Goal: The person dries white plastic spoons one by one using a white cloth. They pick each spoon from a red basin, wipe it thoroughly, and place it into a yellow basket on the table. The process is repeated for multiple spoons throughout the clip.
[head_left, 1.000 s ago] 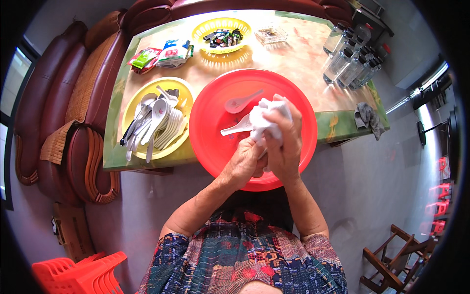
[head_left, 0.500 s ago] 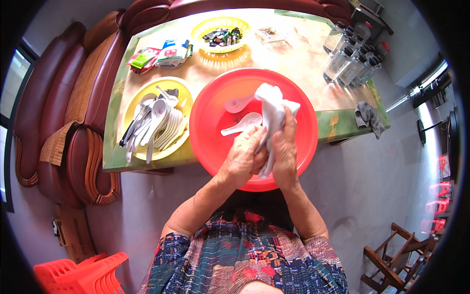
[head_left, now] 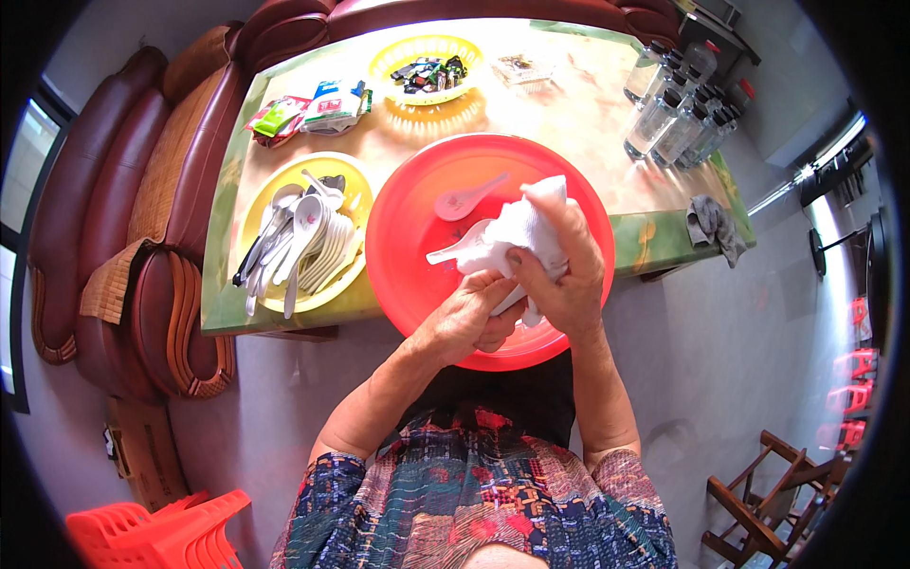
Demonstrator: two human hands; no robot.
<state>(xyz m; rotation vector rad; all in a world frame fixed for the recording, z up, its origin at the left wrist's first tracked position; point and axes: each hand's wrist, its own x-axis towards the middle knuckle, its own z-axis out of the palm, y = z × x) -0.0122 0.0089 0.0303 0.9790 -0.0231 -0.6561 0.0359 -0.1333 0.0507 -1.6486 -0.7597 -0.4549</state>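
Note:
Over a red basin point(head_left: 403, 299), both my hands are together at a white cloth point(head_left: 512, 237). My right hand point(head_left: 573, 270) is closed round the cloth, its thumb pressing toward the left. Against the cloth's lower side, my left hand point(head_left: 479, 313) is closed, with a white end showing between its fingers. I cannot tell whether that end is cloth or a spoon handle. Inside the basin lie a spoon point(head_left: 455, 203) and another white spoon point(head_left: 450, 252), the second partly covered by the cloth.
Left of the basin, a yellow basket point(head_left: 284, 171) holds many white spoons. Farther back are packets point(head_left: 332, 106), a yellow basket point(head_left: 384, 66) of small wrapped items and a clear tray point(head_left: 523, 68). Bottles point(head_left: 654, 128) and a grey rag point(head_left: 713, 228) are at the right of the table.
My right hand has turned and its fingers have curled over the cloth. The cloth is bunched lower and now overlaps the nearer spoon. My left hand has shifted slightly downward.

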